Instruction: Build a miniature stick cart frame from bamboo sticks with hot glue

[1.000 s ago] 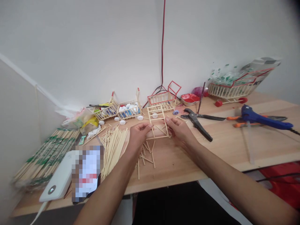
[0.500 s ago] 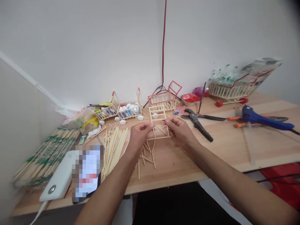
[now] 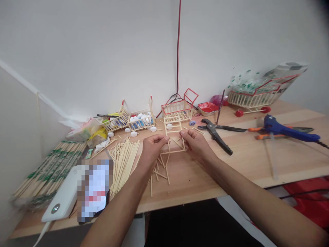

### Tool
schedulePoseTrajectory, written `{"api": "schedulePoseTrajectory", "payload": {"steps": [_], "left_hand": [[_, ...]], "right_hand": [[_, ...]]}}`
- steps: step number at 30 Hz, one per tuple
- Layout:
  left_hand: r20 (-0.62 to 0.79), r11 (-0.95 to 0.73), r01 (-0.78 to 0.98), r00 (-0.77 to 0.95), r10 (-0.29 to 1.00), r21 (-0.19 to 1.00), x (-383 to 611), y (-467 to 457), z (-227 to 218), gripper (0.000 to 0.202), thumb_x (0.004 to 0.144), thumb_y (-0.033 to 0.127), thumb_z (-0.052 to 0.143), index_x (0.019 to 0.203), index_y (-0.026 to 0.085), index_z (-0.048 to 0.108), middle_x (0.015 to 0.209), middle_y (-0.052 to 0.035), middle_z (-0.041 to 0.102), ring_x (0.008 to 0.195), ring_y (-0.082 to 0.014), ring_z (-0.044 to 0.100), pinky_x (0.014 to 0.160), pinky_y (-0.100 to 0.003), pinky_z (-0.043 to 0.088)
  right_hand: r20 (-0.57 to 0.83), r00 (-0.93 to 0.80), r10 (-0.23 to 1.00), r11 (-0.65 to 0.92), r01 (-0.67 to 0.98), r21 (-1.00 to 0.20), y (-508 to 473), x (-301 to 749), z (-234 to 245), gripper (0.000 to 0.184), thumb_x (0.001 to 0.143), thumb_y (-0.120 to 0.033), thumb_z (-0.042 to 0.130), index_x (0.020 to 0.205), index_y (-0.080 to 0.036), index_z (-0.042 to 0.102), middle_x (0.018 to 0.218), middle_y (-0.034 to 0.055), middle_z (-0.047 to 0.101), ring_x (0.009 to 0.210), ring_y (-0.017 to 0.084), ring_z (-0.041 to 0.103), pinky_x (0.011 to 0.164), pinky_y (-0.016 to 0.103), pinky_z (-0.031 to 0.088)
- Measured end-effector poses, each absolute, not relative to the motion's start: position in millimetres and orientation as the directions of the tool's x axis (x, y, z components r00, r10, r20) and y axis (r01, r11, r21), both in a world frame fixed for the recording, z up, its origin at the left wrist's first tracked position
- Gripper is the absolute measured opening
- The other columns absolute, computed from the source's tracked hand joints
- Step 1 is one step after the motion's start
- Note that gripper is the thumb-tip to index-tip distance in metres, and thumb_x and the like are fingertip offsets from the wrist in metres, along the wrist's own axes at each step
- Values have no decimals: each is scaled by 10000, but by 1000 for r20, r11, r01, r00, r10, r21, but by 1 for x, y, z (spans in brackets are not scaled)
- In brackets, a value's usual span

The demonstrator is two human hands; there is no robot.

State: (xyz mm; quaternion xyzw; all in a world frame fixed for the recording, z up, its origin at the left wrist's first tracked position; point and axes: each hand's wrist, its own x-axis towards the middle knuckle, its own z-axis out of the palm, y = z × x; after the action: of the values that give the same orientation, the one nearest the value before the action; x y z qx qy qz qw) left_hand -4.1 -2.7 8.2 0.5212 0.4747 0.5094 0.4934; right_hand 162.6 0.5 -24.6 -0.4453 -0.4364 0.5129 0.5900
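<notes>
A small frame of thin wooden sticks [image 3: 174, 134] stands on the wooden table [image 3: 244, 161] between my hands. My left hand [image 3: 152, 148] pinches its left side, fingers closed on a stick. On the frame's right side my right hand [image 3: 195, 144] is closed on its edge. Loose short sticks [image 3: 159, 171] lie just below the frame, near my wrists.
A pile of long sticks [image 3: 124, 161] and wrapped chopsticks [image 3: 48, 171] lie left, by a white power bank [image 3: 64, 199]. Small stick carts [image 3: 177, 108] stand at the back. Black pliers [image 3: 217, 133] and a blue glue gun [image 3: 285, 130] rest right. A larger cart [image 3: 257, 97] stands far right.
The stick frame has tipped back and lower towards the table while both hands keep hold of it. The hands have barely shifted.
</notes>
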Motion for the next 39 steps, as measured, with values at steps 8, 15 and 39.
{"api": "schedulePoseTrajectory", "payload": {"steps": [8,15,39], "left_hand": [[79,-78,-27,55,995,997,-3,-4,8,263,595,406,812,687,170,744,691,-22,689,674,-147,578,709,-276,426],[62,-61,-44,38,997,997,-3,-4,7,243,586,381,816,673,169,737,660,-13,675,647,-138,558,700,-275,420],[54,-53,-31,39,998,998,-2,-6,9,272,564,402,820,665,163,739,657,-26,673,645,-147,557,678,-274,418]], "right_hand": [[50,64,997,63,-229,-971,-5,162,-21,339,774,-496,672,720,-196,525,465,-87,371,400,59,284,386,204,177],[46,77,996,63,-239,-969,-6,160,-17,360,740,-505,694,712,-194,514,470,-89,364,404,57,286,389,203,180],[59,77,995,72,-189,-979,-6,161,-19,321,768,-480,669,723,-198,523,449,-88,376,387,62,291,376,202,185]]}}
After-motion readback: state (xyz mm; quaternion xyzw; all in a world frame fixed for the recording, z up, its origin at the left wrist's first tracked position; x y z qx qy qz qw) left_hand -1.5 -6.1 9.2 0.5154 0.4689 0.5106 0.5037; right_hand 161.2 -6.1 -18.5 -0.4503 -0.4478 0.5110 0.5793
